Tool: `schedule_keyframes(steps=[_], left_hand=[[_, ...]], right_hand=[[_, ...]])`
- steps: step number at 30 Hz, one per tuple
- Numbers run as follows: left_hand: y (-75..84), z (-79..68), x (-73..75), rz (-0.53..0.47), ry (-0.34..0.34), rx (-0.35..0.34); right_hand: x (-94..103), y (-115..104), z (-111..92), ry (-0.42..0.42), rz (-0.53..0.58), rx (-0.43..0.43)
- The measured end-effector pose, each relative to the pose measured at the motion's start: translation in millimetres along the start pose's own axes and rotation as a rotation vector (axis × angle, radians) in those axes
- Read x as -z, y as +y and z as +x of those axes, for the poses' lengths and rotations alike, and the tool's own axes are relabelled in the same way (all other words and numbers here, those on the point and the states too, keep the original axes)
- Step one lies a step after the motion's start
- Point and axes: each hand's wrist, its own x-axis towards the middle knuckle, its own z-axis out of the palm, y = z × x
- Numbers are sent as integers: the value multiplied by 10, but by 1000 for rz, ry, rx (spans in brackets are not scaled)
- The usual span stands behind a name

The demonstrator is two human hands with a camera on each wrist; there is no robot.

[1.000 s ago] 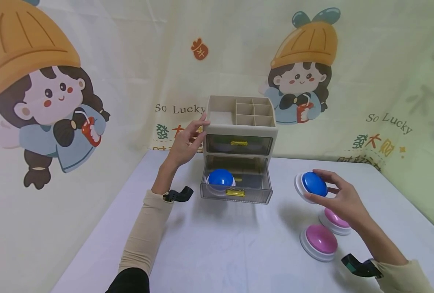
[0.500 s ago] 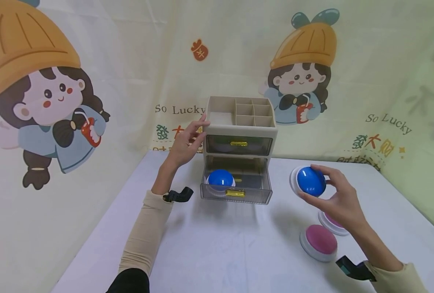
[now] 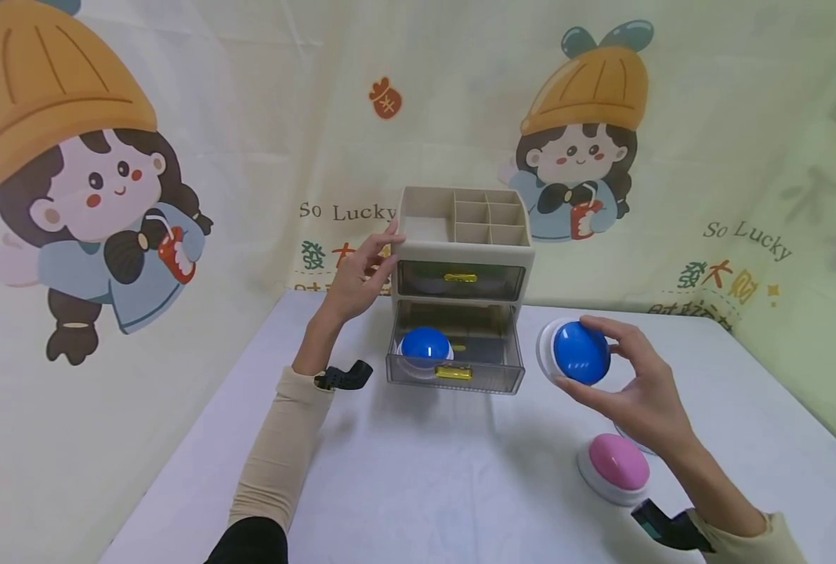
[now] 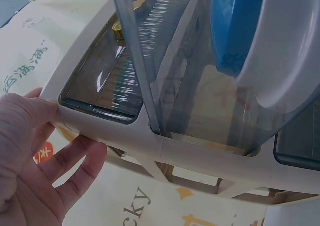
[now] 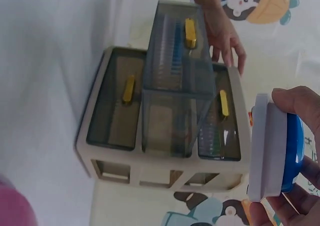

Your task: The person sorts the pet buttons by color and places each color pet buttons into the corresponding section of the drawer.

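A beige drawer organizer (image 3: 467, 251) stands at the table's back; its middle clear drawer (image 3: 488, 376) is pulled out. In that drawer, toward its left side, sits a blue push button (image 3: 425, 342) with a white base. My left hand (image 3: 356, 278) holds the organizer's upper left edge, thumb and fingers around the corner in the left wrist view. To the right of the drawer, my right hand (image 3: 639, 392) grips a second blue push button (image 3: 581, 352) by its rim, raised above the table, tilted with its dome toward me. Its white base (image 5: 267, 151) faces the organizer in the right wrist view.
A pink push button (image 3: 618, 462) rests on the white tablecloth (image 3: 418, 486) below my right hand. Another white base (image 3: 632, 440) behind it is mostly hidden by that hand. A printed cloth backdrop (image 3: 446, 94) hangs close behind the organizer, whose top has several compartments.
My right hand has carried the blue button leftward toward the open drawer, turning its dome more toward me. The left hand, organizer and drawer have stayed put.
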Motion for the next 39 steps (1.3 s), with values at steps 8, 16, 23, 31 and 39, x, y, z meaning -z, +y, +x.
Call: schedule_keyframes(steps=[8, 16, 23, 31, 39], left_hand=[[-2, 0, -17, 0, 14, 23], [170, -4, -11, -12, 5, 42], [348, -44, 15, -3, -1, 55], [342, -45, 14, -11, 11, 47], [337, -36, 22, -26, -3, 40]], right_hand=[[-50, -114, 69, -143, 97, -141], [-90, -153, 183, -229, 207, -252], [-187, -164, 267, -253, 241, -251], [-279, -174, 413, -286, 176, -216], [-338, -178, 577, -331, 104, -181]])
